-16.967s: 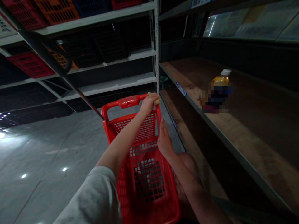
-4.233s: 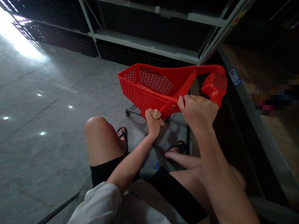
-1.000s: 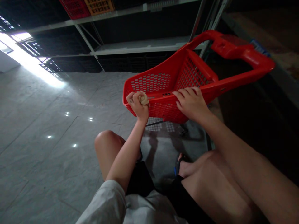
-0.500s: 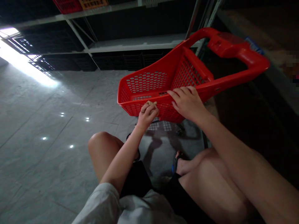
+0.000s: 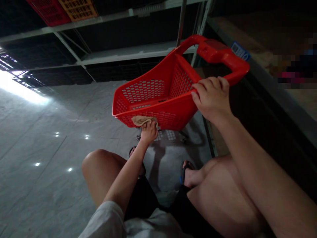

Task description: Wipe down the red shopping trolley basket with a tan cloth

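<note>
Floor (image 5: 37, 138): pale grey polished tiles with small light reflections, filling the left and lower middle of the view.

Shelving (image 5: 128, 53): pale metal racks along the far side, dark beneath, with a red crate (image 5: 47, 10) and an orange crate (image 5: 79, 8) on the top level. A wooden shelf (image 5: 292, 99) with a metal edge runs down the right side.

Red cart (image 5: 158, 96): perforated plastic shopping cart, tipped so that its open basket faces the camera and its handle (image 5: 223, 58) points up and to the right. It stands between the seated person's knees and the racks.

Right hand (image 5: 213, 97): closed over the cart's upper side rail just below the handle, fingers curled across the edge, bearing the tilted cart.

Left hand (image 5: 148, 130): set under the cart's lower front rim, fingers closed on a cloth and pressing it to the red plastic.

Cloth (image 5: 143, 120): small, tan, crumpled; lies flat against the outer wall of the basket just below the rim, directly above the left hand, well apart from the right hand.
</note>
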A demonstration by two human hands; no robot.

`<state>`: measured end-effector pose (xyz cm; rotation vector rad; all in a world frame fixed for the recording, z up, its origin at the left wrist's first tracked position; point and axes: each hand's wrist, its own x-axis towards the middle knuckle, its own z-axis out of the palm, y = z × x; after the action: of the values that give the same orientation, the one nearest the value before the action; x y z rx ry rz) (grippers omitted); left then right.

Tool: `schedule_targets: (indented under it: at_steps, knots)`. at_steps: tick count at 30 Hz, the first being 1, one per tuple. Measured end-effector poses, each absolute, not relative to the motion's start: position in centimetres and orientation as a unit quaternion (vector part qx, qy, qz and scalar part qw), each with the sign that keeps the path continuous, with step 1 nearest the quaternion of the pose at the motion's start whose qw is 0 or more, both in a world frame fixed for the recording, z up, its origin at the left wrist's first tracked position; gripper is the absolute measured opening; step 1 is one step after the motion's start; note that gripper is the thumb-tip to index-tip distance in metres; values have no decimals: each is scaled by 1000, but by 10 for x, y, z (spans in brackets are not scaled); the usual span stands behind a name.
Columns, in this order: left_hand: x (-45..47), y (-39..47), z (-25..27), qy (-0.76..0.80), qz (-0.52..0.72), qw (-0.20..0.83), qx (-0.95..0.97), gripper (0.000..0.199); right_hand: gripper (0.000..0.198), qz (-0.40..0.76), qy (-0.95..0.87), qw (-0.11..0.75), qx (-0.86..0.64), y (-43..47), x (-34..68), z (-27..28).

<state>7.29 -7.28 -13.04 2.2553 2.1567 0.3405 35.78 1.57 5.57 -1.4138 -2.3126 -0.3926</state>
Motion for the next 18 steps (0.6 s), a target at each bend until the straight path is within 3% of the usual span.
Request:
schedule_targets:
  at_steps: [5, 8, 12, 15, 18]
  knots:
    - [59, -49, -105, 562, 130, -68, 814, 21, 48, -119, -828, 230, -498, 16, 355, 53]
    - [79, -30, -75, 459, 260, -132, 840, 23, 45, -104, -828, 243, -494, 17, 355, 55]
    - [134, 1, -38, 383, 391, -132, 826, 30, 46, -102, -811, 288, -498, 19, 360, 59]
    - [162, 13, -38, 377, 384, -132, 832, 31, 47, -114, -795, 317, -505, 20, 369, 59]
    - [156, 2, -70, 415, 266, -119, 862, 31, 45, -104, -810, 301, -492, 21, 378, 56]
